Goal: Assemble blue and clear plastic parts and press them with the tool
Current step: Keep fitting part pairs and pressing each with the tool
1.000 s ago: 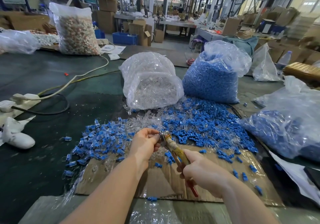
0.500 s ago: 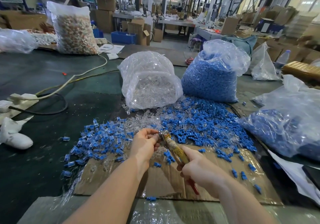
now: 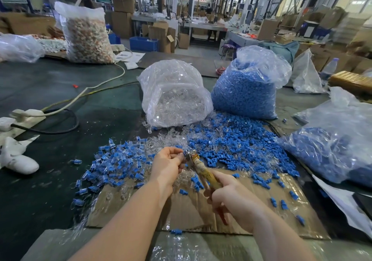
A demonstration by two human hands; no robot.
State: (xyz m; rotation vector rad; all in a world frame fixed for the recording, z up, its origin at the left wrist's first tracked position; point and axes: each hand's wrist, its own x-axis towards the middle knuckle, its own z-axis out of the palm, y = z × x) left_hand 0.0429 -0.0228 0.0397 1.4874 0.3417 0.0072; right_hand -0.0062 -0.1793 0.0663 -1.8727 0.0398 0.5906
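Pliers (image 3: 203, 173) slanting up and to the left, tip far from the body, handles near it. Tip meeting the left hand (image 3: 168, 165) right at the fingertips, above the cardboard sheet (image 3: 237, 182). Long line of the tool running from the right hand (image 3: 231, 198) up toward the left one.

Left hand curled, fingers and thumb pinched together at the tool's tip. Probably pinching one small joined part there, but too tiny and too hidden to see for sure. Left hand nearer to that spot; tool reaching over to it.

Right hand wrapped tight round the yellow handles, with a red bit of handle poking out below. Cannot tell how far open the tip is.

Loose blue parts (image 3: 237, 146) spread just past the hands and off to the right. Clear parts (image 3: 167, 139) mixed in just behind the left hand. Pile of joined blue-and-clear pieces (image 3: 114, 164) to the left of the left hand. Bag of clear parts (image 3: 173, 95) and bag of blue parts (image 3: 247, 87) farther back, side by side.

Likely step now: squeezing the tool on the part held at the tip. After that, probably dropping the piece on the left pile and picking up two new bits from close by.
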